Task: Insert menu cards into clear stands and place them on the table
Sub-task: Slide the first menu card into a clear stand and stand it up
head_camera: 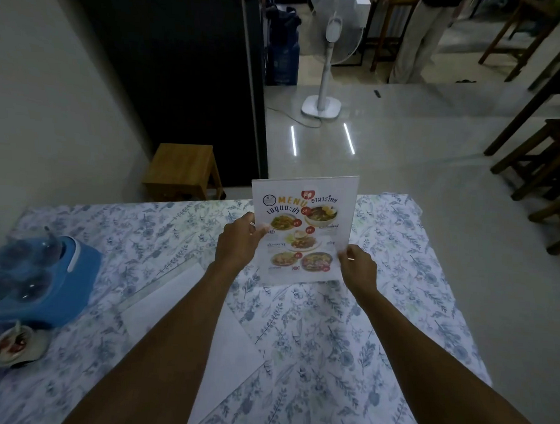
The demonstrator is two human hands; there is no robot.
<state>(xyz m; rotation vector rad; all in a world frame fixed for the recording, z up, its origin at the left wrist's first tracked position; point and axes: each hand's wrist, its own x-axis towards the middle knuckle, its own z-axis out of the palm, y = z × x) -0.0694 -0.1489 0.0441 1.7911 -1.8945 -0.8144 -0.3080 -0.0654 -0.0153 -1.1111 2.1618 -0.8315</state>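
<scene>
Both hands' grip closed on upright menu stand edges.

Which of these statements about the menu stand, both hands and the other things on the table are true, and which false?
1. Both hands hold the menu stand. True: left hand on its left edge, right hand on its lower right edge.
2. The menu faces away from the camera. False: its printed food pictures face the camera.
3. A blue tray sits at the table's left side. True.
4. The table is bare wood. False: a floral tablecloth covers it.
</scene>
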